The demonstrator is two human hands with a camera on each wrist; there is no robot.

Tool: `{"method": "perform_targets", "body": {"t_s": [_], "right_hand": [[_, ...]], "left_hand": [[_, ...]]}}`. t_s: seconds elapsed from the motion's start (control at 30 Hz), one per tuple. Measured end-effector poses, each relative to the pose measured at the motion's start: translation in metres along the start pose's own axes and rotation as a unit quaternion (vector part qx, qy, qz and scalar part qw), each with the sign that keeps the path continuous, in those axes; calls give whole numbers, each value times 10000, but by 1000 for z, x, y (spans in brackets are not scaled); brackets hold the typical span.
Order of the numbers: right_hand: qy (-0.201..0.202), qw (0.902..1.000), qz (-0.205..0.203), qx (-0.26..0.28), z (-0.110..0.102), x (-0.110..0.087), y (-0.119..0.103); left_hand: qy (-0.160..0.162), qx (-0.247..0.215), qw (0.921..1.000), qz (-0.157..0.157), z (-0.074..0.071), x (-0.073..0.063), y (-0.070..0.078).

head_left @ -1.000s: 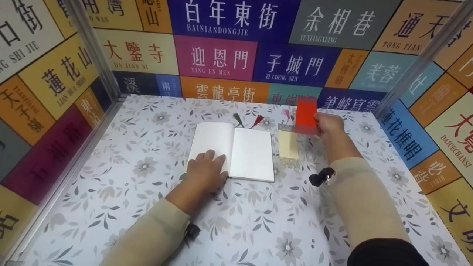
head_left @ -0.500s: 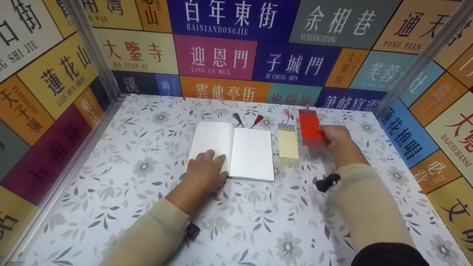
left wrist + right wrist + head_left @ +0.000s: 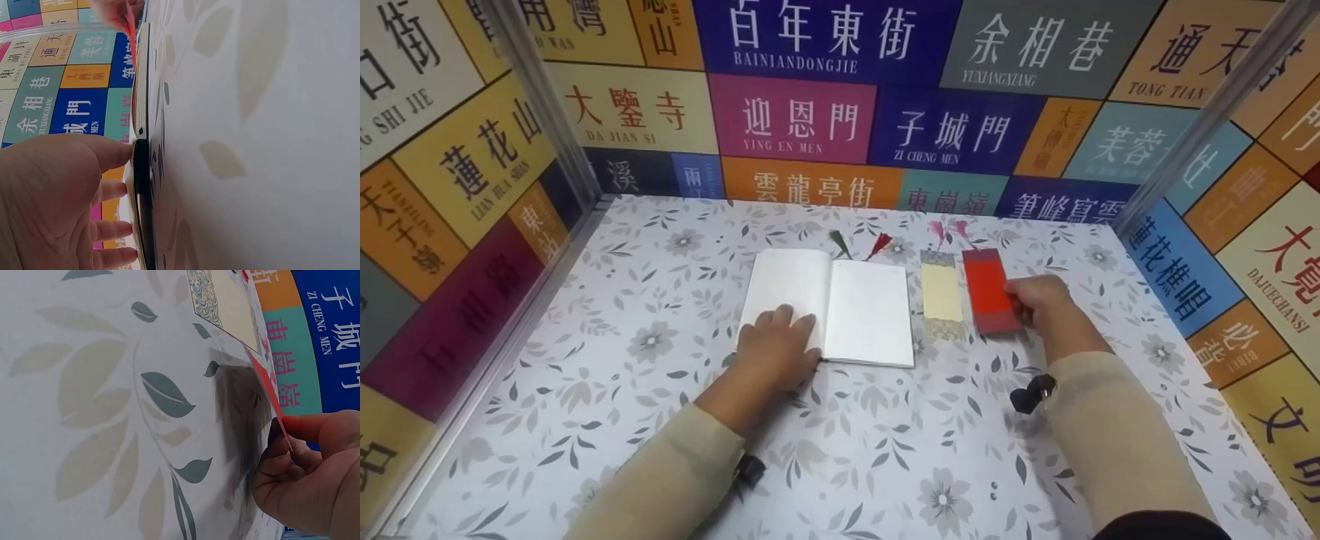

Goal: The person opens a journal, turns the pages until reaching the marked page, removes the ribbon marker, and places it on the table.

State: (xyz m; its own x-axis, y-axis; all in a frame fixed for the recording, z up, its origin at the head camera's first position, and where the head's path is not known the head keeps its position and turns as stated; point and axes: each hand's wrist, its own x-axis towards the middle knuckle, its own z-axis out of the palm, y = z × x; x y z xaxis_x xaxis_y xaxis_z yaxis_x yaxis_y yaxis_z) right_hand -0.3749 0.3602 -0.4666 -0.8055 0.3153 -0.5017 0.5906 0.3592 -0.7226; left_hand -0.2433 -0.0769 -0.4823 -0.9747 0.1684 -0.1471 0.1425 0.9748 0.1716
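An open notebook (image 3: 871, 315) with blank white pages lies on the table. My left hand (image 3: 777, 349) rests on its left page, the fingers spread and fairly straight in the left wrist view (image 3: 62, 202). Between thumb and fingers, my right hand (image 3: 1041, 298) pinches the right edge of a red bookmark (image 3: 990, 289) with a pink tassel. The right wrist view has this bookmark tilted, its gripped edge above the table over a shadow. Just left of it a cream bookmark (image 3: 941, 292) with patterned ends lies flat.
A green tassel (image 3: 839, 244) and a dark red tassel (image 3: 879, 244) stick out past the notebook's top edge. A floral cloth (image 3: 840, 450) covers the table. Printed sign panels (image 3: 802, 120) wall in the back and both sides.
My right hand has brought the red bookmark down toward the person and slightly right, from overlapping the cream bookmark's top to a place beside it. The left hand has stayed on the notebook.
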Motion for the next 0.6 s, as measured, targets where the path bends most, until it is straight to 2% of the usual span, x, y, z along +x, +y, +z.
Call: {"method": "perform_targets", "body": {"t_s": [0.3,0.6], "right_hand": [[303,9950,-87,-947,5,3,5],[411,9925,18,-1151,7,4,4]], "left_hand": [[94,-25,10000,14,2,-1,-1],[-4,-10,10000,-38,1,0,0]]}}
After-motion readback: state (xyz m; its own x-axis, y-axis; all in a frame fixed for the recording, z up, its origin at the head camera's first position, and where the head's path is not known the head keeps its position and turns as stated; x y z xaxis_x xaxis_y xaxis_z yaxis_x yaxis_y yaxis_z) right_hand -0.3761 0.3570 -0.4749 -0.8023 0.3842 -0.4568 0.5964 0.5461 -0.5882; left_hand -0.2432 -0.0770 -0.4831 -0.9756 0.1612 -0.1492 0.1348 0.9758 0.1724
